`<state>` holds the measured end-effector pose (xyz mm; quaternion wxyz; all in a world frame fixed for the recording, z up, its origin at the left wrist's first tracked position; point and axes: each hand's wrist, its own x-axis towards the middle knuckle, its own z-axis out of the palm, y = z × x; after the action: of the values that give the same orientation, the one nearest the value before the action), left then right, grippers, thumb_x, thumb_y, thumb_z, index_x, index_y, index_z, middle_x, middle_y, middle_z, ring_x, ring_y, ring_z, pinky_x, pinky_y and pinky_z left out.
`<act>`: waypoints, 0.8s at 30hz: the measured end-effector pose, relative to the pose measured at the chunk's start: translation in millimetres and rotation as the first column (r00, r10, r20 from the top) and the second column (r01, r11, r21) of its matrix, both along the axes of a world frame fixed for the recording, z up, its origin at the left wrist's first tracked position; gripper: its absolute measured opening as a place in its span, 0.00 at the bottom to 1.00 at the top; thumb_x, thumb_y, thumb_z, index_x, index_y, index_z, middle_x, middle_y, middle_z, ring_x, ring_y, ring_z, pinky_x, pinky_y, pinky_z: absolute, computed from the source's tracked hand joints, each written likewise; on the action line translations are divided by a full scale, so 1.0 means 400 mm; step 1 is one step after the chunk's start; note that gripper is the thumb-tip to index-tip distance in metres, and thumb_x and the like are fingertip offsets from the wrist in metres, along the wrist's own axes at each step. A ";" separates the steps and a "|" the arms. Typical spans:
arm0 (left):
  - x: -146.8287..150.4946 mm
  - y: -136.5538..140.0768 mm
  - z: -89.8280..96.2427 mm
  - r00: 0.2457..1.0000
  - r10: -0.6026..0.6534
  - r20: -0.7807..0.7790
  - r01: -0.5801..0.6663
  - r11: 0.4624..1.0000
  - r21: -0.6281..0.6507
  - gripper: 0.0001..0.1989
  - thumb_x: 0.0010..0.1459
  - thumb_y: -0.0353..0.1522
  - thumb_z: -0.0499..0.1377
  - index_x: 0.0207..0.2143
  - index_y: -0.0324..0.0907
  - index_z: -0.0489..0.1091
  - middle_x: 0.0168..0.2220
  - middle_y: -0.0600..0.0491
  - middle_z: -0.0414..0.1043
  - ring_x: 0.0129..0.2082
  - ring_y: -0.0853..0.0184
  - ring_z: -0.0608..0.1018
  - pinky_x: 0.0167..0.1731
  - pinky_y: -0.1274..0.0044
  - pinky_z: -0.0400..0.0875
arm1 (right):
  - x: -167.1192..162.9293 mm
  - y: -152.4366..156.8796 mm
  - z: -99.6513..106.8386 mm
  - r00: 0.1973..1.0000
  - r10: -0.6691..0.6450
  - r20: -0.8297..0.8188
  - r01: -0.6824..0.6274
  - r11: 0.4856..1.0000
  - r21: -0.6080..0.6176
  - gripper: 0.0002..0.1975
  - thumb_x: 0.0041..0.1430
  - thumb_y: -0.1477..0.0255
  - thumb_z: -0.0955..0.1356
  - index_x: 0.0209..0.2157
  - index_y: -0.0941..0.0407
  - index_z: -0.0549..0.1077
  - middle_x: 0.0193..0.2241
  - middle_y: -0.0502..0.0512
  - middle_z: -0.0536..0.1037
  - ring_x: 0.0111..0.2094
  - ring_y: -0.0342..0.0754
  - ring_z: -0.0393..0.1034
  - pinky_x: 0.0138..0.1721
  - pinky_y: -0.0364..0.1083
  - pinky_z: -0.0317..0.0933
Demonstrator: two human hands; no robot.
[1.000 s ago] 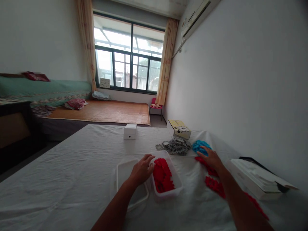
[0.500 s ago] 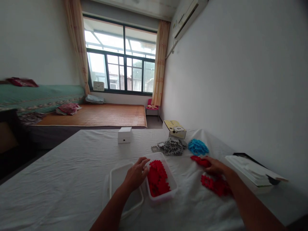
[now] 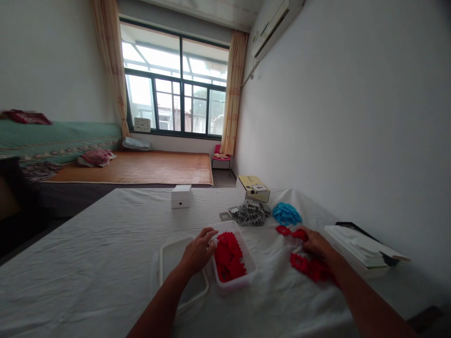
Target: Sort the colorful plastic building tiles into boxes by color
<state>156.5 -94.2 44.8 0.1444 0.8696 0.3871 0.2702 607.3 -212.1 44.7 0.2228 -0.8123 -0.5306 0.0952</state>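
As 1 red piece (image 3: 299, 234) sits pinched in the right hand (image 3: 316, 244) at center right of the frame, the left hand (image 3: 198, 251) curls beside a tub (image 3: 249, 266), its grip unclear. Red pieces (image 3: 229, 256) partly fill the tub, lower center; others (image 3: 310, 268) lie outside, lower right.

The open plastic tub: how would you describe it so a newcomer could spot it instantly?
Find the big white-covered table in the foreground, then the person's left hand above it. Just right of that hand sits a rectangular, translucent tub. Unlike the flat, pale-rimmed lid to its left, it has raised walls and holds red toothed pieces.
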 end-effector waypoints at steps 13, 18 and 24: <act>-0.005 -0.010 0.006 1.000 0.014 -0.015 -0.015 1.000 -0.019 0.20 0.58 0.31 0.48 0.53 0.49 0.64 0.56 0.54 0.62 0.38 0.69 0.76 0.40 0.77 0.68 | -0.253 0.030 0.191 0.743 0.393 -0.541 -0.259 0.915 0.309 0.29 0.41 0.69 0.70 0.49 0.56 0.65 0.35 0.55 0.77 0.31 0.50 0.72 0.32 0.48 0.66; -0.010 -0.017 0.009 1.000 0.026 -0.008 -0.026 0.999 -0.021 0.21 0.59 0.32 0.48 0.55 0.49 0.62 0.57 0.54 0.62 0.39 0.69 0.76 0.39 0.77 0.68 | -0.525 0.094 0.198 0.549 0.543 -0.635 -0.439 0.834 0.334 0.30 0.45 0.67 0.71 0.51 0.55 0.64 0.40 0.56 0.76 0.35 0.50 0.73 0.38 0.51 0.68; -0.016 -0.017 0.006 0.999 0.009 0.048 -0.007 0.999 -0.041 0.30 0.59 0.33 0.49 0.63 0.48 0.45 0.55 0.51 0.64 0.35 0.69 0.75 0.35 0.77 0.68 | -0.638 0.138 0.160 0.742 0.572 -0.350 -0.468 0.816 0.339 0.33 0.49 0.65 0.70 0.57 0.54 0.60 0.58 0.60 0.63 0.54 0.54 0.63 0.53 0.55 0.59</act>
<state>150.3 -101.1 47.2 0.1704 0.8581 0.3925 0.2837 352.0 -156.9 108.5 0.3923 -0.5562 -0.6805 0.2717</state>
